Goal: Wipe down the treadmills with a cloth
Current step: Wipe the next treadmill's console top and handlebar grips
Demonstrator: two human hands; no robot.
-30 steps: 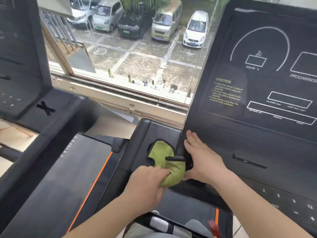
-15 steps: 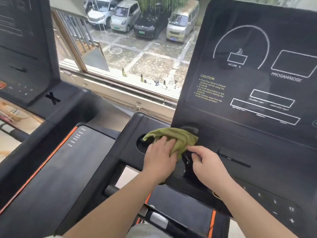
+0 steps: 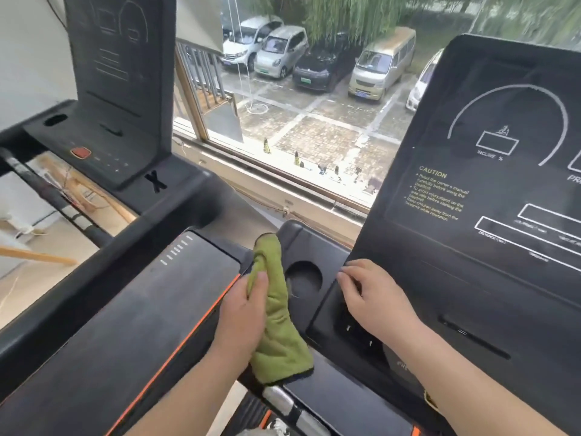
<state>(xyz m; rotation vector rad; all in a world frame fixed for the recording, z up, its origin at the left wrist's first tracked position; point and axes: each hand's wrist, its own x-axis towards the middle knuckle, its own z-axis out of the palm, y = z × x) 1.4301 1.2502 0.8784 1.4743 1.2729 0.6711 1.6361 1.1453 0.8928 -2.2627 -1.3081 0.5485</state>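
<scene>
Green microfibre, dark-hemmed, is what you now have strung along the left rim of the near treadmill's tray: the cloth has come out of the round cup holder, where it was bunched a second ago, and off the foot of the console, where it sat half a second ago. It now lies just at 9 o'clock of that holder, which shows bare and dark. Judging by this, the holder and the console's foot are done and you are starting on the tray's outer edge. Your left hand grips the cloth from its 9 o'clock side, thumb pressed across the top and fingers curled beneath. Your right hand has shifted up to 3 o'clock of the holder and holds nothing, its bent fingertips resting on the console's lower corner. The cloth looks soft and limp, folded into a long strip: a narrow tip points to 12 o'clock past the tray's corner, and the wider end droops over the front edge at 6 o'clock.
</scene>
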